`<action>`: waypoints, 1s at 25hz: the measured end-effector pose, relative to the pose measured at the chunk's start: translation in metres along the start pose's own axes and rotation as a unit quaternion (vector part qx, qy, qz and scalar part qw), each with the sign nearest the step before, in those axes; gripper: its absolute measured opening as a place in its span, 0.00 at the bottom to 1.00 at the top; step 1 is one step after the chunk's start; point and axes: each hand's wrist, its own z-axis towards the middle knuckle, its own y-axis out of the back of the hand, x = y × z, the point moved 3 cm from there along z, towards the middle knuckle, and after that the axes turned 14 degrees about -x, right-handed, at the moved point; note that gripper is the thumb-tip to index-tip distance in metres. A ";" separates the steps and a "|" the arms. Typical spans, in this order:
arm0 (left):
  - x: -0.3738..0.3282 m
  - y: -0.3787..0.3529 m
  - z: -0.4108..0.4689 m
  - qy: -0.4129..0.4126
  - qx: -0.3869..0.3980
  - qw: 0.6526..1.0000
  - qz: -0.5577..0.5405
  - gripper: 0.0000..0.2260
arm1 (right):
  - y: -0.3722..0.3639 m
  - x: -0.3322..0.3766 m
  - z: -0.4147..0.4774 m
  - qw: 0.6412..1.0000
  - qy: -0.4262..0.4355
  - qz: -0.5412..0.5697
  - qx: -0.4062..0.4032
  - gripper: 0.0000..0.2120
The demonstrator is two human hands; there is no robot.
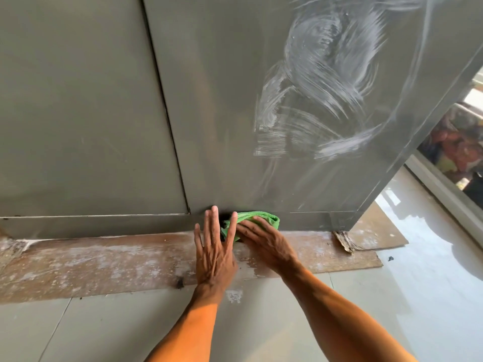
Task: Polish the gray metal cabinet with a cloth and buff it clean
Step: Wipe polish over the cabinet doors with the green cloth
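The gray metal cabinet (104, 113) fills the upper view, its two doors split by a dark seam. White swirls of polish (321, 87) smear the right door. A green cloth (264, 218) is bunched against the cabinet's bottom rail. My right hand (264, 241) lies flat on top of the cloth and presses it to the rail. My left hand (215, 249) rests beside it with fingers spread, fingertips touching the rail and the cloth's left edge.
A worn brown board (104, 259) with white dust lies under the cabinet's base. Pale floor tiles (431, 278) spread below and to the right. A window frame (444, 189) with colourful things behind it stands at the right edge.
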 end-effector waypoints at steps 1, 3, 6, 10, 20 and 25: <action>-0.005 -0.001 0.001 -0.018 0.000 1.000 -0.002 0.50 | 0.002 -0.008 -0.010 1.000 -0.008 -0.017 0.001 0.25; -0.016 -0.006 0.004 -0.047 0.002 0.999 -0.007 0.49 | 0.005 -0.020 -0.030 0.998 -0.017 -0.060 0.000 0.26; -0.030 -0.010 0.007 -0.032 0.007 0.999 -0.008 0.49 | 0.008 -0.034 -0.061 0.994 -0.031 -0.104 -0.005 0.30; -0.041 -0.013 0.005 -0.013 0.014 1.000 0.005 0.49 | 0.016 -0.053 -0.096 0.985 -0.084 -0.151 -0.021 0.37; -0.101 -0.024 0.002 -0.093 0.011 0.996 -0.011 0.49 | 0.037 -0.071 -0.109 0.955 -0.259 -0.140 -0.037 0.22; -0.119 -0.032 0.015 -0.092 -0.011 0.996 -0.012 0.47 | 0.044 -0.079 -0.117 0.938 -0.337 -0.069 -0.055 0.22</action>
